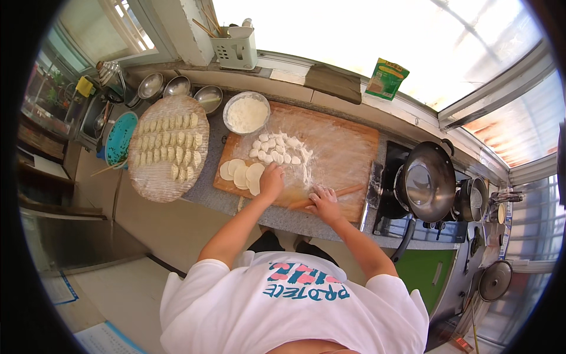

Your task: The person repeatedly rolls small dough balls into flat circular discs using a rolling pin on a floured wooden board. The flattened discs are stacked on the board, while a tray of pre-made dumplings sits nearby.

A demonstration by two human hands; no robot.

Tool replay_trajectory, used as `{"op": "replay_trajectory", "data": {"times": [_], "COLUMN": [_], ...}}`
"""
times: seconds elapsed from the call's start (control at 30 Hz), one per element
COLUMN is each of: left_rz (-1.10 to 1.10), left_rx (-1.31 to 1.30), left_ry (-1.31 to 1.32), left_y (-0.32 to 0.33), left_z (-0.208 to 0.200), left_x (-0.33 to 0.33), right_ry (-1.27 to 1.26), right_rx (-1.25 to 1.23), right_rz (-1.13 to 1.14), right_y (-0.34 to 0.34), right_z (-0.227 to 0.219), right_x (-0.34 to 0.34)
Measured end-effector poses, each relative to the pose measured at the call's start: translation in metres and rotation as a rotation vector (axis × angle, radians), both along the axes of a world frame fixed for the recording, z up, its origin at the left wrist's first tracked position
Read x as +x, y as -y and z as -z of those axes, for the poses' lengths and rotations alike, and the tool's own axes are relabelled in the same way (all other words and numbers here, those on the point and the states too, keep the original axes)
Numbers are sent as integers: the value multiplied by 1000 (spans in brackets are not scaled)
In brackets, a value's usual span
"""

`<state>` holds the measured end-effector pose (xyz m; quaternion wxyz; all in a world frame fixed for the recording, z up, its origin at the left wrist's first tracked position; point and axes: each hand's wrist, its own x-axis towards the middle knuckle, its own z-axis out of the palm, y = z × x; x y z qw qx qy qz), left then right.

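Note:
My left hand (272,182) is at the left part of a floured wooden board (348,135), fingers drawn together beside the small dough pieces (274,147); whatever they pinch is hidden. Just left of it, several round dough wrappers (240,174) lie overlapping. My right hand (324,204) is over a wooden rolling pin (350,189) near the board's front edge, the palm on the pin and the fingers bent across it. Loose flour is strewn around the dough pieces. Behind them, a metal bowl of flour (247,114) sits at the board's back left corner.
Left of the board, a round tray (159,189) bears rows of shaped dumplings (171,141). A turquoise bowl of green filling (121,138) stands past it. Metal bowls (209,99) line the back. On the right, a wok (428,183) sits on the stove, its handle sticking out frontward.

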<state>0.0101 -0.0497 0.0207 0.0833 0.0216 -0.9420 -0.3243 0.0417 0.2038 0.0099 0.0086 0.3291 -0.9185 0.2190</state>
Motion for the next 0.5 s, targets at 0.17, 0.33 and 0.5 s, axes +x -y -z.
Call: {"op": "replay_trajectory", "data": {"times": [0.17, 0.33, 0.5], "left_rz": [23, 147, 265], "left_rx": [-278, -325, -191], "left_ry": [7, 43, 121], "left_y": [-36, -43, -56], "left_z": [-4, 7, 9], "left_x": [-44, -46, -7], "right_ry": [-32, -32, 6], "right_rx": [-5, -50, -78], "right_rz": [52, 50, 18], "right_y": [1, -2, -7], "right_z": [-5, -4, -4], "right_x": [5, 12, 18]}}
